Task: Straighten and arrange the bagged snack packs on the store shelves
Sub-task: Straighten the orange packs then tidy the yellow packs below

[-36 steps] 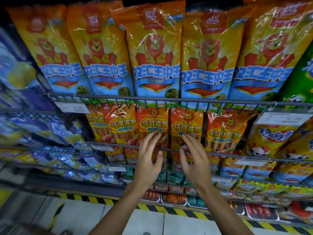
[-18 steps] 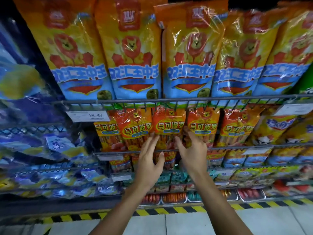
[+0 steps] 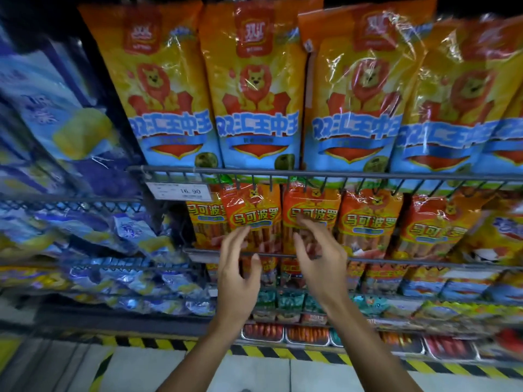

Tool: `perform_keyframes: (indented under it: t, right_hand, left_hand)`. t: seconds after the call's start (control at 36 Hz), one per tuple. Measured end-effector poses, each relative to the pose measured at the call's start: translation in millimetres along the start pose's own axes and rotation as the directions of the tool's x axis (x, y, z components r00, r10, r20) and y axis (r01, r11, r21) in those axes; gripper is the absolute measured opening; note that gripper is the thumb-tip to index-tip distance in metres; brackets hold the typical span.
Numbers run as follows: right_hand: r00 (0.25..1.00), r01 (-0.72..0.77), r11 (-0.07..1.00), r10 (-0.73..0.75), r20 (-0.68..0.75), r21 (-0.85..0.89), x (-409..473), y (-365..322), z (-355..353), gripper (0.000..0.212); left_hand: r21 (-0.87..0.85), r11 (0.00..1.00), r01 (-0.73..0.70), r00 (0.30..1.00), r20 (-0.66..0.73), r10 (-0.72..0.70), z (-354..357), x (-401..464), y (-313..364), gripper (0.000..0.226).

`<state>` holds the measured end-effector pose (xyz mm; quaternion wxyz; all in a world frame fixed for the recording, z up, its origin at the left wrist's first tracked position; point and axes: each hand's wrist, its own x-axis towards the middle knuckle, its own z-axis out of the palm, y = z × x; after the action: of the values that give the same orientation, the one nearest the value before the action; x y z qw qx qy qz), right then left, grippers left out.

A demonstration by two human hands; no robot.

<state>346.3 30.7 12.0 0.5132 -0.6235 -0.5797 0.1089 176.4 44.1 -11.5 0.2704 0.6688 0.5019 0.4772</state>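
Two orange snack packs (image 3: 310, 213) stand just beyond both hands' loosely spread fingers (image 3: 237, 236).

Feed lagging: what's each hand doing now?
Left hand: open, fingers at an orange sausage pack, holding nothing.
Right hand: open, holding nothing.

Two bare forearms enter from 6 o'clock, no sleeves visible up to the frame edge. Left hand (image 3: 239, 274) and right hand (image 3: 321, 267): no rings, watch, bracelets or gloves; nails short, unpainted as far as the blur allows. Slim wrists, long fingers (nothing worn anywhere in view).
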Motion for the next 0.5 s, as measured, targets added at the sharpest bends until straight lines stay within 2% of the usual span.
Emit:
perform_keyframes:
  t: [0.06, 0.14, 0.22, 0.28, 0.33, 0.5]
  right_hand:
    - [0.997, 0.007, 1.000, -0.008, 0.081, 0.020, 6.1, -7.5, 13.0, 0.039]
    - [0.989, -0.037, 0.999, 0.038, 0.145, -0.006, 10.6, -19.7, 28.5, 0.048]
    - [0.988, -0.082, 0.995, 0.087, 0.125, -0.051, 9.2, -30.9, 38.5, 0.061]
    - [0.989, -0.102, 0.992, 0.109, 0.098, -0.076, 7.8, -35.3, 43.8, 0.067]
    - [0.989, -0.132, 0.987, 0.137, 0.060, -0.089, 7.5, -38.1, 48.0, 0.069]
    - [0.985, -0.172, 0.979, 0.174, 0.008, -0.105, 7.0, -41.7, 55.3, 0.072]
  left_hand:
    - [0.008, 0.997, 0.071, 0.996, -0.057, -0.071, -7.1, 4.6, -5.1, 0.052]
    - [-0.014, 0.985, 0.171, 0.984, -0.048, -0.171, -14.4, 13.6, -11.2, 0.059]
    - [-0.049, 0.987, 0.154, 0.987, -0.045, -0.156, -19.5, 25.5, -13.7, 0.053]
    - [-0.063, 0.987, 0.149, 0.986, -0.072, -0.154, -22.7, 34.6, -14.2, 0.043]
    - [-0.065, 0.986, 0.155, 0.981, -0.111, -0.162, -25.0, 44.2, -15.5, 0.043]
    - [0.038, 0.995, 0.097, 0.986, -0.136, -0.091, -26.9, 66.0, -27.4, 0.024]
